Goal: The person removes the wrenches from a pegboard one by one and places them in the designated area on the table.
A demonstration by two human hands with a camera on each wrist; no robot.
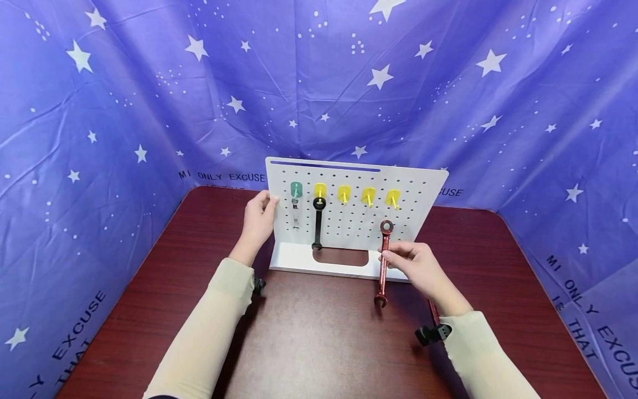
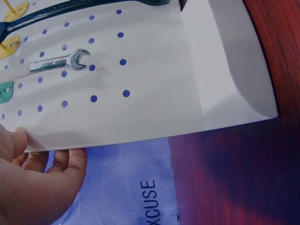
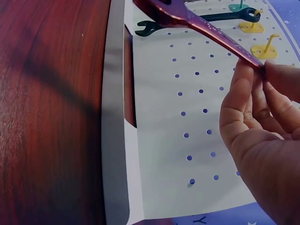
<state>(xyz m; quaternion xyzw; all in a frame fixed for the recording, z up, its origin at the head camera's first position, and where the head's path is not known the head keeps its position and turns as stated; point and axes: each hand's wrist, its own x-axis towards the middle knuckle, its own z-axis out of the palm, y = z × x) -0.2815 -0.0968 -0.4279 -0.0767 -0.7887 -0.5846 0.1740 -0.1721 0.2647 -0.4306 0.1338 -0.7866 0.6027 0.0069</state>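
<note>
A white pegboard (image 1: 344,235) stands upright on the table. At its left edge my left hand (image 1: 259,219) grips the board, thumb on the front and fingers behind. My right hand (image 1: 423,269) pinches a red combination wrench (image 1: 382,274) by its shaft, ring end up, in front of the board's right half. The wrench's ring is below the rightmost yellow hook (image 1: 393,198) and apart from it. A small silver wrench (image 2: 54,64) hangs from the green hook (image 1: 296,189). Beside it a black wrench (image 1: 318,224) hangs by its ring from a yellow hook (image 1: 320,190).
Two more yellow hooks, a middle one (image 1: 344,194) and another (image 1: 368,197), hold nothing. A second red item (image 1: 433,311) lies partly hidden under the right forearm. The reddish-brown wooden table (image 1: 319,338) is backed by a blue star-patterned curtain (image 1: 319,83).
</note>
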